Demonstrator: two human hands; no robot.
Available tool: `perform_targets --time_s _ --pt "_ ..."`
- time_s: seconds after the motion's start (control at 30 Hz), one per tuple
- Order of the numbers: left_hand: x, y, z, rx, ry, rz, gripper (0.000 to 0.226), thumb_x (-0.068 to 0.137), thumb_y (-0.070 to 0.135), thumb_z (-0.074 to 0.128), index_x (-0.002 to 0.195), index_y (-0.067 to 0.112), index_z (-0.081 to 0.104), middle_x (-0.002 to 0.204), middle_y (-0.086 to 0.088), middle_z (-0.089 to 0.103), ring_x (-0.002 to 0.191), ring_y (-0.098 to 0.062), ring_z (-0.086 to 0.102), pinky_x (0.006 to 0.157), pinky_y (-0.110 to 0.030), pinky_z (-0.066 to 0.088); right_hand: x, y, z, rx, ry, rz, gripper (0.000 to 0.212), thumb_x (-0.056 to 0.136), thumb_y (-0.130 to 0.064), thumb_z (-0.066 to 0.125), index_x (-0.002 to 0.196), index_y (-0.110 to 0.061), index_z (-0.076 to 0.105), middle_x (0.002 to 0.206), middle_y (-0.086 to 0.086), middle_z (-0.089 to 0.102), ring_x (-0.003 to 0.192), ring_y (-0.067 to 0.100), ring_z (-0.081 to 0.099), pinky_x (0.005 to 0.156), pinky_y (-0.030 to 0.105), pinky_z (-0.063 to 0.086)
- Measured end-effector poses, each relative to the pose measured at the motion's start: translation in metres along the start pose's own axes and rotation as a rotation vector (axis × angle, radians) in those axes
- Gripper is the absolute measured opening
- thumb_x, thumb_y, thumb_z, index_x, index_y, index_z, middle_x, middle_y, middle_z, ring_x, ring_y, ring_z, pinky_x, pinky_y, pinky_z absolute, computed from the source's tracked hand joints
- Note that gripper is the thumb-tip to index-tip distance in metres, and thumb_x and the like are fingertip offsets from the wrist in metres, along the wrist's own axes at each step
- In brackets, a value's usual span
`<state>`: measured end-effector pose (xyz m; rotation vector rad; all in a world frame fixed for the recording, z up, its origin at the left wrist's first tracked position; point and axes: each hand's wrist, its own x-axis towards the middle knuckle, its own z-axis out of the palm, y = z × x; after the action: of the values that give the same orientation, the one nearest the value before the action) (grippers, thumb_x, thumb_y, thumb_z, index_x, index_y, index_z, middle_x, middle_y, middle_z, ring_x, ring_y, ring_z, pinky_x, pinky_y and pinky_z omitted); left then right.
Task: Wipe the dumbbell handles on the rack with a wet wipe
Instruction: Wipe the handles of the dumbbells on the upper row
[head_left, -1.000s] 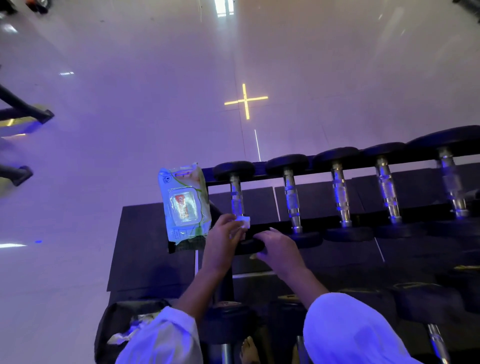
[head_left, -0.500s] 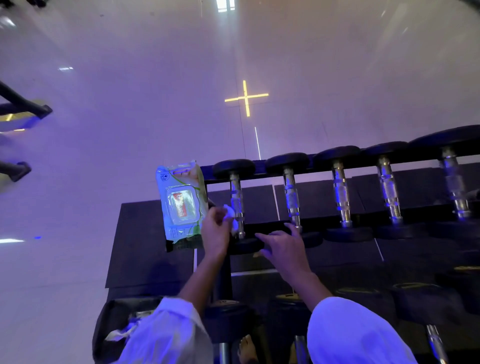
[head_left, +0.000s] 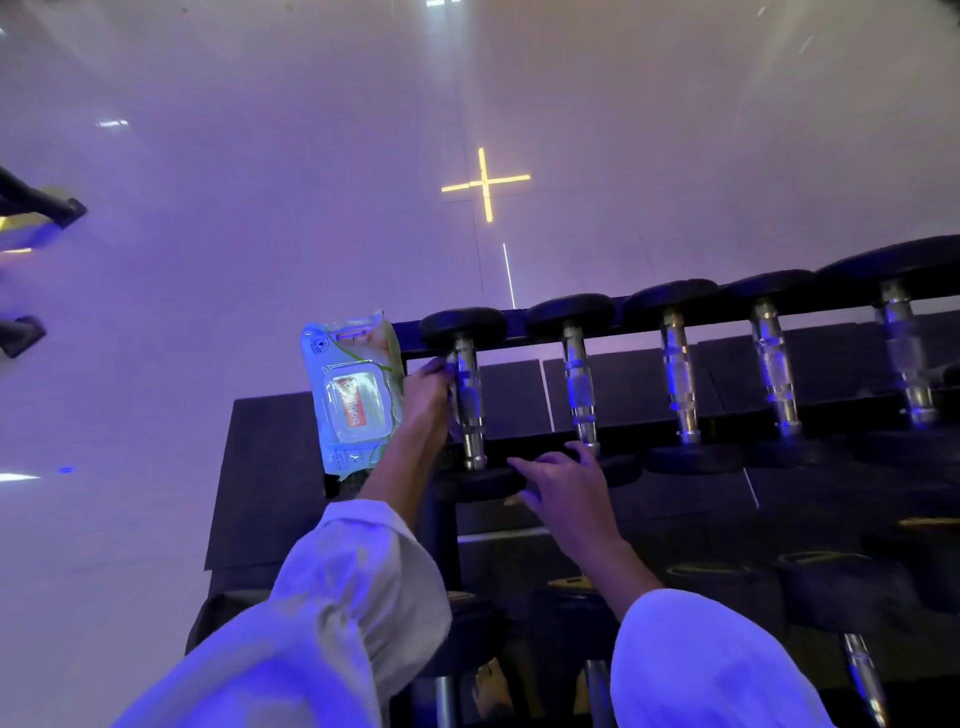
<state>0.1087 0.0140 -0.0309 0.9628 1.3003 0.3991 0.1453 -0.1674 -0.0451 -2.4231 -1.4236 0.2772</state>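
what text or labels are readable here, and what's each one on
On the wet wipe pack, orange lid label: white letters lying sideways, too blurred to read.
Same pack, fine print near its lower edge: too small to read.
Yellow markings on the lower-tier dumbbell ends: too dark to read.
Yellow cross on the floor: a mark only, no words.

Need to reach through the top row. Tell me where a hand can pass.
Free gaps: between second handle and third handle, and between third and fourth handle. Crowded at the left end: wipe pack, left hand on first handle, right hand beside.
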Motion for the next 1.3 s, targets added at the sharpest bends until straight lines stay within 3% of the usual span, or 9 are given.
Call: perform_targets --time_s 0.2,0.4,0.6,0.73,0.8,0.9,1.07,1.23,1.3 --pt "-0.044 -0.039 -0.031 0.184 0.060 0.085 0.016 0.082 0.001 0.065 0.098 0.003 0.067 0.077 -0.005 0.063 0.066 -0.010 0.053 0.059 -0.019 0.042 -0.003 0.000 0.001 -0.013 0.019 0.004 0.057 0.029 -0.035 0.093 0.083 -0.032 0.075 0.052 -0.013 0.062 0.059 0.003 0.062 0.085 0.027 0.047" --pt "-0.064 -0.038 -0.044 0.914 -0.253 0.590 0.009 0.077 0.005 0.066 0.077 0.008 0.075 0.081 -0.005 0.067 0.075 -0.018 0.059 0.064 -0.014 0.037 -0.007 -0.003 0.004 0.024 0.168 0.142 0.050 0.034 -0.019 0.094 0.081 -0.023 0.076 0.062 -0.005 0.066 0.083 0.023 0.069 0.100 0.035 0.025" --pt "-0.045 -0.021 -0.009 1.626 -0.643 0.943 0.021 0.087 0.016 0.055 0.090 0.007 0.073 0.094 -0.011 0.064 0.092 -0.030 0.053 0.080 -0.037 0.044 -0.005 -0.010 -0.004 0.104 0.078 0.153 0.039 0.040 -0.024 0.093 0.074 -0.026 0.075 0.057 -0.004 0.064 0.063 0.011 0.064 0.101 0.030 0.021" --pt "-0.059 -0.017 -0.036 1.396 -0.556 1.006 0.019 0.084 0.014 0.056 0.082 0.007 0.074 0.087 -0.011 0.068 0.082 -0.028 0.060 0.069 -0.019 0.038 -0.006 -0.011 -0.010 0.147 0.055 0.199 0.033 0.068 -0.023 0.080 0.101 -0.020 0.073 0.085 0.006 0.070 0.092 0.021 0.061 0.106 0.027 0.010" --pt "-0.065 -0.014 -0.051 1.240 -0.470 0.937 0.018 0.082 0.009 0.058 0.079 0.004 0.075 0.087 -0.013 0.070 0.080 -0.026 0.064 0.064 -0.014 0.032 -0.006 -0.010 -0.009 0.150 0.039 0.203 0.034 0.064 -0.023 0.082 0.098 -0.020 0.074 0.080 0.006 0.069 0.086 0.021 0.063 0.104 0.028 0.014" --pt "-0.056 -0.017 -0.037 1.375 -0.547 0.882 0.017 0.084 0.011 0.058 0.087 0.007 0.075 0.092 -0.013 0.068 0.087 -0.029 0.062 0.072 -0.027 0.041 -0.005 -0.009 -0.004 0.134 0.001 0.180 0.034 0.059 -0.022 0.085 0.091 -0.019 0.076 0.071 0.005 0.068 0.075 0.021 0.065 0.102 0.029 0.019" --pt "-0.053 -0.021 -0.024 1.442 -0.590 0.939 0.019 0.085 0.016 0.060 0.090 0.005 0.074 0.093 -0.013 0.067 0.090 -0.028 0.060 0.077 -0.033 0.045 -0.006 -0.007 -0.008 0.126 0.033 0.159 0.030 0.075 -0.025 0.074 0.104 -0.020 0.072 0.088 0.006 0.070 0.094 0.020 0.061 0.109 0.032 0.017" --pt "-0.063 -0.040 -0.067 0.825 -0.132 0.557 0.013 0.078 -0.007 0.062 0.077 0.003 0.071 0.073 -0.002 0.064 0.073 -0.013 0.061 0.061 -0.002 0.038 -0.006 -0.005 -0.008 0.142 -0.007 0.150 0.038 0.085 -0.031 0.064 0.122 -0.026 0.061 0.109 0.002 0.064 0.112 0.014 0.050 0.108 0.023 0.005" --pt "-0.063 -0.030 -0.053 0.687 -0.038 0.600 0.011 0.078 -0.004 0.065 0.080 0.004 0.072 0.076 -0.004 0.066 0.069 0.000 0.055 0.061 0.000 0.036 -0.007 -0.005 -0.007 0.132 0.030 0.149 0.037 0.080 -0.028 0.069 0.117 -0.024 0.065 0.103 0.004 0.066 0.108 0.017 0.053 0.107 0.024 0.008"
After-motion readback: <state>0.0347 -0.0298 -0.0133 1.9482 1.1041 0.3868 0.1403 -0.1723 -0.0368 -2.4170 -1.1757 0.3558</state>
